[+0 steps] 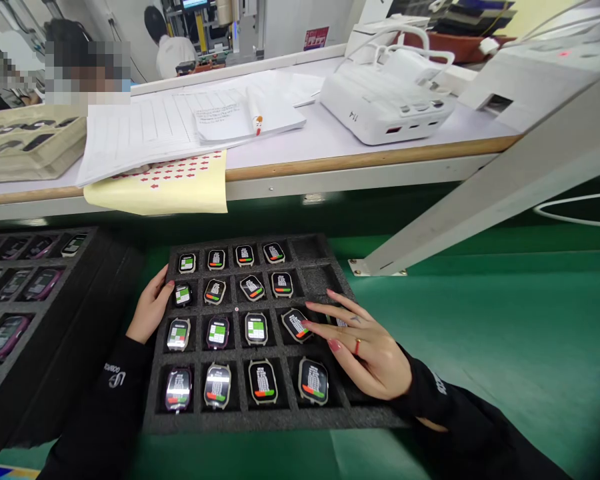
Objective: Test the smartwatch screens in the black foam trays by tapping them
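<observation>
Green surface (480, 313) spreads under the dark foam tray (260, 420) before you, smartwatches (263, 382) face up in its compartments, screens lit. Your left hand (149, 308) clasps the tray's left edge; your right hand (373, 353), fingers spread, has a fingertip (307, 325) at one angled watch (293, 323). Another watch tray (83, 275) stands left. Beyond, a white bench (290, 148) holds papers (150, 120) and a multi-port box (375, 110); two people (175, 57) farther back.

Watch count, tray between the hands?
16 clear: four rows of watches across the left four columns of the tray. One more apparently shows under the right hand; others may be hidden.
</observation>
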Available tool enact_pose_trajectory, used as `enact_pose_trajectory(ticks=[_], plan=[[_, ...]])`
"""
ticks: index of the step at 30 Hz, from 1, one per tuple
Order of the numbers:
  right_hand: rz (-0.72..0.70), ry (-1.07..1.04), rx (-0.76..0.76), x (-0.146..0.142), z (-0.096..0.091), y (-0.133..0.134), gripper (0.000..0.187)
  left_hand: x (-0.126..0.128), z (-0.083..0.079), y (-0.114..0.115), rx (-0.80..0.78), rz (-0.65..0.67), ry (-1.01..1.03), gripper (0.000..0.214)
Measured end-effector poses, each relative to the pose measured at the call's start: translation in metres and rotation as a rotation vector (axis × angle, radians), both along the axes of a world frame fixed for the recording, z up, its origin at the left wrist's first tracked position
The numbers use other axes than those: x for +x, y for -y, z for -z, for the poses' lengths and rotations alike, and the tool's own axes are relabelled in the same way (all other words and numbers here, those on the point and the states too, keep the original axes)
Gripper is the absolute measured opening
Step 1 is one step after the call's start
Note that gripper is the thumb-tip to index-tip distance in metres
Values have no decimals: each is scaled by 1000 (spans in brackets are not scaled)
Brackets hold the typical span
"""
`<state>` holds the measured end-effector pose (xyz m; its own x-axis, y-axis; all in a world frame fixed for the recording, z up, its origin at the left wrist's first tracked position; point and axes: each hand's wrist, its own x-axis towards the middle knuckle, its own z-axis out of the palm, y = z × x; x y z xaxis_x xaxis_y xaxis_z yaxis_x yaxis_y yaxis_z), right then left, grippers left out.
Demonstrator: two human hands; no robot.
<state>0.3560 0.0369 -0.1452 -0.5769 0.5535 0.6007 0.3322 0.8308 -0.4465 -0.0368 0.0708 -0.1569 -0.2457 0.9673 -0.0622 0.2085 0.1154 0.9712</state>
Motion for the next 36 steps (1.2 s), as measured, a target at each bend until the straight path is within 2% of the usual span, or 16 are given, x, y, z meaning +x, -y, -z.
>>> enact_pose_trajectory(ticks=[5, 11, 14, 16, 19, 21, 23, 25, 30, 33, 36], plan=[[-5, -19, -1, -4, -1, 0, 41, 0, 1, 0, 13, 18, 15, 67], [45, -82, 29, -1, -6, -2, 44, -1, 1, 0, 14, 37, 19, 66], [188, -103, 21, 1, -4, -4, 44, -1, 1, 0, 18, 34, 10, 65], [355, -85, -22, 4, 3, -7, 42, -2, 1, 0, 16, 22, -10, 64], [579, -67, -205, 10, 25, -14, 49, -1, 0, -1, 1, 9, -19, 64], [627, -87, -384, 14, 40, -17, 57, 0, -2, 0, -5, 9, -12, 65], [620, -157, -491, 17, 51, -20, 57, 2, -3, 0, -2, 9, -21, 64], [569, -269, -512, 19, 54, -21, 54, 3, -4, 1, -1, 0, -39, 62], [318, -430, -622, 23, 51, -28, 51, 7, -3, -1, 40, -80, -81, 55], [289, -436, -709, 27, 54, -38, 57, 8, -3, -9, 64, -133, -75, 54], [308, -420, -731, 26, 60, -47, 62, 8, -3, -18, 69, -157, -60, 52]])
